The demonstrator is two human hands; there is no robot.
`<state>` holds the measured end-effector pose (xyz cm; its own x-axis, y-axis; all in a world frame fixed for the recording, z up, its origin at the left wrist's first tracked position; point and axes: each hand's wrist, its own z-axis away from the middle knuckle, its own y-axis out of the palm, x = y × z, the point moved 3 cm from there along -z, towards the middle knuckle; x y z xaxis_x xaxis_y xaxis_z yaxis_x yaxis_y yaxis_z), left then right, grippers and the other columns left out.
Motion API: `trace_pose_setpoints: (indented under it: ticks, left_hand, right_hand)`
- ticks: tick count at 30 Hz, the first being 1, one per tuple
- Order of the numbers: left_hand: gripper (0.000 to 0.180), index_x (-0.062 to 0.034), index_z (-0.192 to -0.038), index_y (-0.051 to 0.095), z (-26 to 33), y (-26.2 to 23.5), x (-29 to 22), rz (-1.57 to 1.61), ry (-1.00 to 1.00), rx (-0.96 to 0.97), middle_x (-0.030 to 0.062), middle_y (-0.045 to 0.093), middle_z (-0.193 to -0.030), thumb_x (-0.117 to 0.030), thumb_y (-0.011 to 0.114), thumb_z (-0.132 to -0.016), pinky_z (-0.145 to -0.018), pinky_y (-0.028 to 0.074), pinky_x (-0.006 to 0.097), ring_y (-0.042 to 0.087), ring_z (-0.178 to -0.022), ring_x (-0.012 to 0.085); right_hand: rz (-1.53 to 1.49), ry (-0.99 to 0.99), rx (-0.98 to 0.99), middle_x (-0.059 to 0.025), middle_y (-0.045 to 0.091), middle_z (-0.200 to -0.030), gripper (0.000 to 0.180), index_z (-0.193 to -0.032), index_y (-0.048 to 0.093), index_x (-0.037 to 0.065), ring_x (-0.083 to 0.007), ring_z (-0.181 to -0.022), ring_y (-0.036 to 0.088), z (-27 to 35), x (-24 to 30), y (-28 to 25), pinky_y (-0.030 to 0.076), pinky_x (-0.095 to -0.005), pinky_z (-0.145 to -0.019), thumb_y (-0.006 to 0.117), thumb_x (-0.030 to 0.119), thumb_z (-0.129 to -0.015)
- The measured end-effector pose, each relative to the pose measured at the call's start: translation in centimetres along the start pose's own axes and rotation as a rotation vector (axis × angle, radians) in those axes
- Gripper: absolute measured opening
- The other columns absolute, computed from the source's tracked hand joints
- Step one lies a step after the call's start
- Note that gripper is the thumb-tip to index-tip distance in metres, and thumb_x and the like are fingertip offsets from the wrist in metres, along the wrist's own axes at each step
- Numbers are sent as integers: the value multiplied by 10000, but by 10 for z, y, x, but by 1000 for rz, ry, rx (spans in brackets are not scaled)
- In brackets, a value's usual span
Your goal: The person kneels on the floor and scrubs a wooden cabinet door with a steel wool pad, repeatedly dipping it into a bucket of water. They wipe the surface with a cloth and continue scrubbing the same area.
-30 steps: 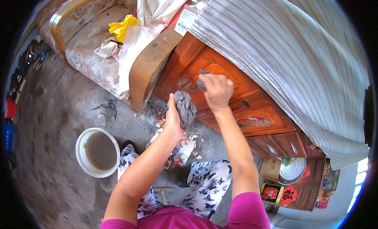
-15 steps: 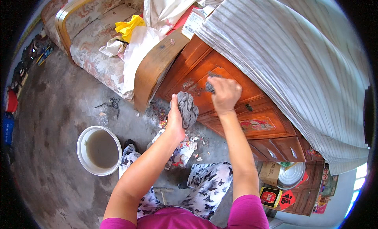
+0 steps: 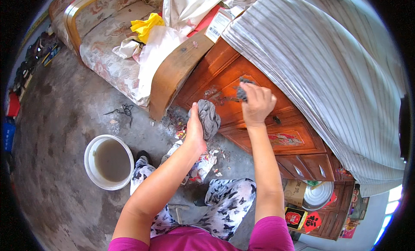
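Striped cloth: draping over the top of the wooden cabinet, leaving its front bare.
Floral sofa: standing against the cabinet, carrying a white sheet and a yellow rag.
White bucket: sitting on the concrete floor, holding murky water within reach.
Left hand: clamping a bunched grey cloth beside the cabinet.
Right hand: pressing a dark scouring pad against the cabinet front, fingers closed on it.

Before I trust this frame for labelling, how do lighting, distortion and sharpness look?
Head view: even daylight with soft shadows; fisheye bends the wooden cabinet and striped cloth toward the black rim; a bright, blown-out patch sits at the lower right edge; the left hand with its grey rag and the right hand are sharp.
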<state>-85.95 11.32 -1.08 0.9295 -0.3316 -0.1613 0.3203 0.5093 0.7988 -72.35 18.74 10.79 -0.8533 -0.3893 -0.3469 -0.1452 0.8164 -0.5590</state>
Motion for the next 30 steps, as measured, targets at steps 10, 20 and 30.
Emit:
trace_pose_setpoints:
  ticks: [10,20,30]
  left_hand:
    - [441,-184,-1120,730,-12,-11,7,11,7,-32,10,762,-1059,-519,451,-1051,-908,573,393,717,-970,218]
    - [444,-161,-1109,725,-9,13,18,-20,-27,-46,16,761,-1094,-493,435,-1062,-910,576,407,722,-987,221]
    - [414,-168,-1122,712,-19,9,22,-8,8,-39,17,759,-1079,-480,447,-1062,-902,577,380,724,-978,204]
  right_hand:
    - [-122,90,164,100,733,-1006,391,-1012,768,256,-157,-983,624,41,11,9,402,-371,-834,704,23,-705]
    - [-74,17,308,103,726,-1025,422,-1034,755,256,-163,-956,630,101,1,44,421,-379,-793,692,0,-704]
    - [-2,98,126,97,720,-1000,372,-1023,761,259,-164,-954,628,93,-17,27,401,-380,-829,748,61,-708]
